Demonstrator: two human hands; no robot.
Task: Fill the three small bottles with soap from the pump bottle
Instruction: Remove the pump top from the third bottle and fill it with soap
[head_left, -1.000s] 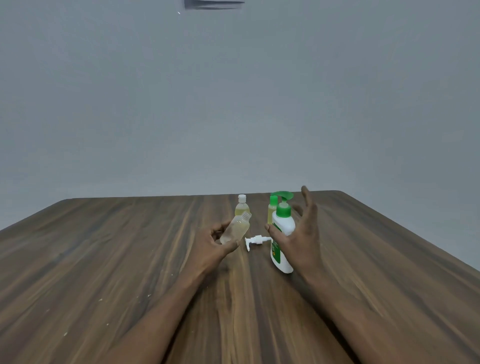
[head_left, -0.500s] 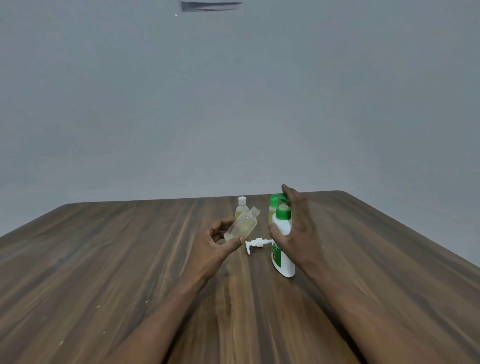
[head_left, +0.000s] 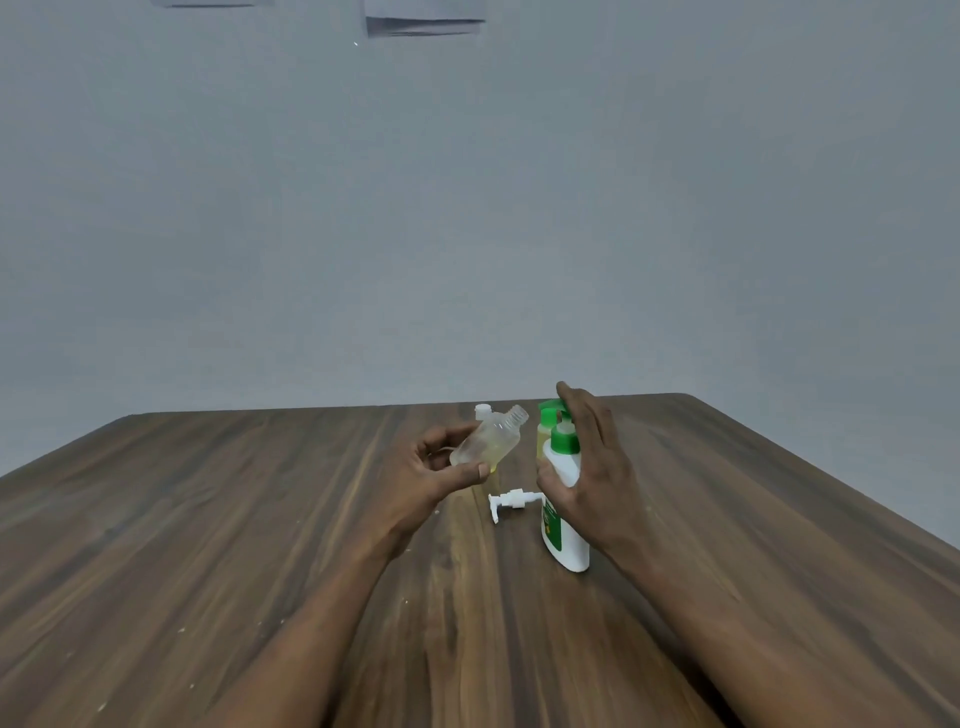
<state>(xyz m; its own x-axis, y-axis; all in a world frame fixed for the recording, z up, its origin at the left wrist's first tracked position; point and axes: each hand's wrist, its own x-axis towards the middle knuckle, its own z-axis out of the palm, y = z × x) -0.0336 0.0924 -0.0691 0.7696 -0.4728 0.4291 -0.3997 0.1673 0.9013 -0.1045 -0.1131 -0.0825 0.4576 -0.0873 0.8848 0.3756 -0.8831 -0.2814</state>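
Note:
My left hand (head_left: 434, 475) holds a small clear bottle (head_left: 488, 436), uncapped and tilted with its mouth toward the pump bottle. The white pump bottle (head_left: 563, 525) with a green collar and green pump head stands upright on the table. My right hand (head_left: 597, 467) wraps its side, thumb on the front, a finger up on the pump head. Behind it stands a small green-capped bottle (head_left: 544, 431) of yellowish soap. Another small bottle with a white cap (head_left: 482, 410) shows just behind the held one, mostly hidden.
A loose white pump cap (head_left: 511, 501) lies on the wooden table (head_left: 208, 519) between my hands. The table's far edge runs just behind the bottles, with a plain grey wall beyond. Small white specks dot the near table.
My left hand has lifted the clear bottle and brought its mouth closer to the pump. My right hand has closed round the pump bottle, its finger now resting on the pump head.

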